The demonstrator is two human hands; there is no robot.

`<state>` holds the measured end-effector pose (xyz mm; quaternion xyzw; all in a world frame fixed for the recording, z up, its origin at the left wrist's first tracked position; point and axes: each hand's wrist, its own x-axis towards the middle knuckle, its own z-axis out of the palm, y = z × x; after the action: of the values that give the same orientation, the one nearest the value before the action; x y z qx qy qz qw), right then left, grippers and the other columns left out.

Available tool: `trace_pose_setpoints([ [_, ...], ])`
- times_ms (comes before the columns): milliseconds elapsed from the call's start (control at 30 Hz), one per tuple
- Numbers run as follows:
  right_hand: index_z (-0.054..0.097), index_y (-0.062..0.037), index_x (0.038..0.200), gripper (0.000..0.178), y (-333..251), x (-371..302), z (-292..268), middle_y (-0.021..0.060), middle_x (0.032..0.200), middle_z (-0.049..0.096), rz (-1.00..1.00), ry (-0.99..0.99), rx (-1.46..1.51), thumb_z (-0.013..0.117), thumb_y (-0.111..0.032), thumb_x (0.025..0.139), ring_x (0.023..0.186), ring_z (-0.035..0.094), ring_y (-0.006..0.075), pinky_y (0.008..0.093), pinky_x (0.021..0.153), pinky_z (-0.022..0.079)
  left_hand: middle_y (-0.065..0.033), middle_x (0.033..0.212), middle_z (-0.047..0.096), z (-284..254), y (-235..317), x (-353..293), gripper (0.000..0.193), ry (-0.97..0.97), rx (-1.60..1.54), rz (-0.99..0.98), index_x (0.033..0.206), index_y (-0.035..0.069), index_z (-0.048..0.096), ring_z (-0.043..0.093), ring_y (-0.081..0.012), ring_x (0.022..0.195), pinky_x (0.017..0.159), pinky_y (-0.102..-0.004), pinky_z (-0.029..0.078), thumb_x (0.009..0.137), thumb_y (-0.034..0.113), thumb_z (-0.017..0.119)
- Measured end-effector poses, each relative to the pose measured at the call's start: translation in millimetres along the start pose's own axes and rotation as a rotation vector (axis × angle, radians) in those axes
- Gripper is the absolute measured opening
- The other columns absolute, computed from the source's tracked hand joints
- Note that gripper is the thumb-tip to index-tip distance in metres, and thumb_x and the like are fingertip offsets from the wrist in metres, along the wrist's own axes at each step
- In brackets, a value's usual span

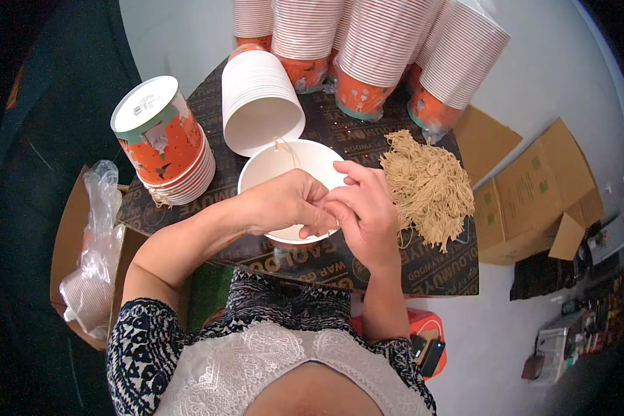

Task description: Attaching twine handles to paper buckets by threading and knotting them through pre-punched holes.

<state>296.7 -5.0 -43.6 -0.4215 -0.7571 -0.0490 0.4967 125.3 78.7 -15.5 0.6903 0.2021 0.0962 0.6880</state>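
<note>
A white-lined paper bucket (253, 166) stands upright on the table in front of me, its mouth facing up. A loop of tan string (281, 144) shows at its far rim. Over the near side of the bucket, my left hand (291, 201) and my right hand (364, 208) meet with fingertips pinched together at the rim. A short bit of tan string shows below the fingertips; the rest is hidden by my fingers. Right of my right hand lies a heap of cut tan strings (426, 187).
Beyond the bucket a nested stack of white buckets (256, 90) lies on its side. Upside-down orange buckets (159, 145) are stacked at the left. Tall wrapped bucket stacks (378, 48) line the dark table's (437, 267) far edge. Cardboard boxes (541, 191) stand at both sides.
</note>
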Motion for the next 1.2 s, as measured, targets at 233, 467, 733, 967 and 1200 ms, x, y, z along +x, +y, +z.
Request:
trace_pose_setpoints([
  [233,0.061,-0.0020,0.097,0.016,-12.3,-21.5,-4.7,0.0169,0.124,0.060,0.283,0.094,-0.071,0.063,0.003,0.082,0.106,0.057,0.0316,0.0397,0.092,0.046,-0.0070,0.072,0.063,-3.3,-3.1,2.8,0.013,-0.020,-0.043,0.006,0.085,-0.005,0.064,0.057,-0.0119,0.060,0.056,-0.0238,0.045,0.089,0.006,0.068],
  [467,0.058,-0.0026,0.098,0.022,-28.4,-27.7,-9.2,0.0190,0.126,0.055,0.256,-0.002,-0.067,0.067,0.003,0.079,0.105,0.052,0.0359,0.0448,0.092,0.043,-0.0093,0.075,0.064,0.4,0.7,3.0,0.006,-0.016,-0.062,0.003,0.086,-0.007,0.064,0.059,-0.0137,0.064,0.058,-0.0256,0.047,0.088,-0.002,0.063],
  [733,0.057,-0.0032,0.093,0.021,-26.1,-28.7,0.1,0.0181,0.127,0.057,0.261,0.030,-0.080,0.068,0.005,0.077,0.105,0.054,0.0337,0.0436,0.093,0.044,-0.0075,0.077,0.064,0.3,0.5,2.9,0.007,-0.023,-0.020,0.021,0.088,-0.004,0.062,0.058,-0.0116,0.063,0.059,-0.0234,0.045,0.089,0.002,0.066],
  [967,0.053,-0.0033,0.093,0.022,-25.3,-31.4,5.3,0.0203,0.126,0.055,0.257,0.078,-0.027,0.065,0.006,0.077,0.102,0.054,0.0356,0.0461,0.090,0.044,-0.0059,0.078,0.064,-1.5,-2.9,5.3,0.008,-0.051,0.056,0.029,0.089,-0.002,0.059,0.059,-0.0118,0.069,0.063,-0.0242,0.046,0.090,0.002,0.065],
  [1200,0.053,-0.0035,0.093,0.020,-35.6,-32.9,5.6,0.0204,0.128,0.054,0.268,0.091,-0.026,0.064,0.005,0.078,0.101,0.054,0.0353,0.0452,0.090,0.043,-0.0083,0.079,0.064,2.1,3.6,5.7,0.002,-0.026,0.045,-0.010,0.088,-0.003,0.057,0.062,-0.0147,0.070,0.067,-0.0258,0.048,0.089,-0.001,0.057],
])
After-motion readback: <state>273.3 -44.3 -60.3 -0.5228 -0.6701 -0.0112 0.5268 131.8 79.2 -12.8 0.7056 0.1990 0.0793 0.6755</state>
